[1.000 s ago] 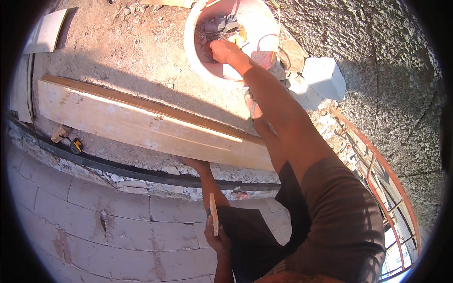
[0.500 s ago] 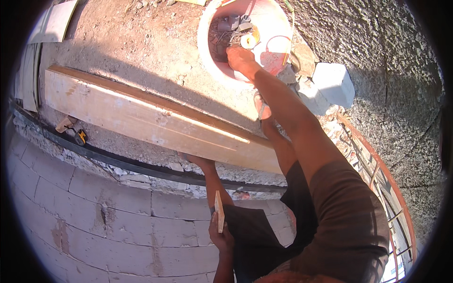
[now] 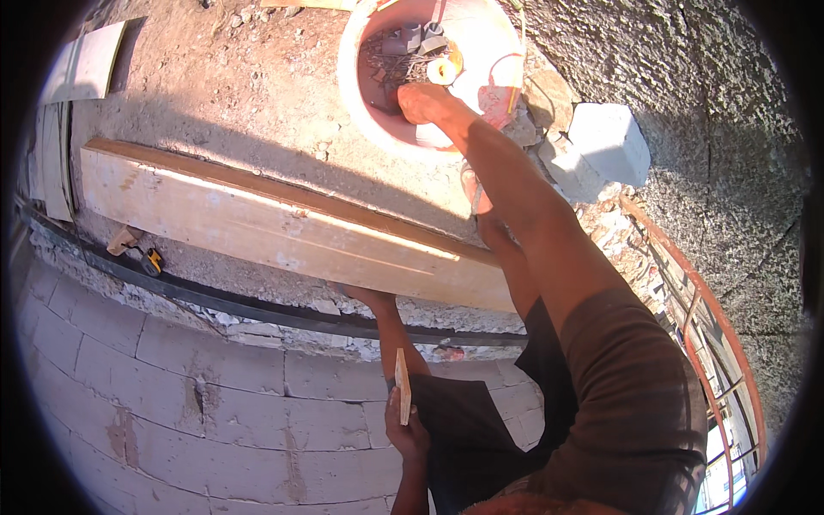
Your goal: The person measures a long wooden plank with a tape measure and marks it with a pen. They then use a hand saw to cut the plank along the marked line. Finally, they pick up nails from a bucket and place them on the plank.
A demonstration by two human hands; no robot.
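Note:
My left hand (image 3: 407, 434) is closed around a small piece of wood (image 3: 402, 386), held upright beside my dark shorts. Far in front, my right hand (image 3: 421, 103) reaches into a pinkish bucket (image 3: 352, 81). It is bent downward over a dark heap of nails (image 3: 396, 67); its fingertips are hidden in shadow inside. Close by its knuckles lies a pale roll of tape (image 3: 442, 71), with grey, block-like pieces (image 3: 410, 38) behind it. Whether the right fingers grip anything does not show.
A long wooden formwork board (image 3: 283, 232) lies across the ground over my feet. A yellow-black tape measure (image 3: 152, 261) sits near its left end. White block (image 3: 609, 144) and rough wall stand right of the bucket. Nearer me is a block wall (image 3: 232, 412); rusty metal frame (image 3: 712, 318) at right.
My right hand has shifted slightly within the bucket, toward the near left side. The whole view has moved a little. The left hand still holds the piece of wood.

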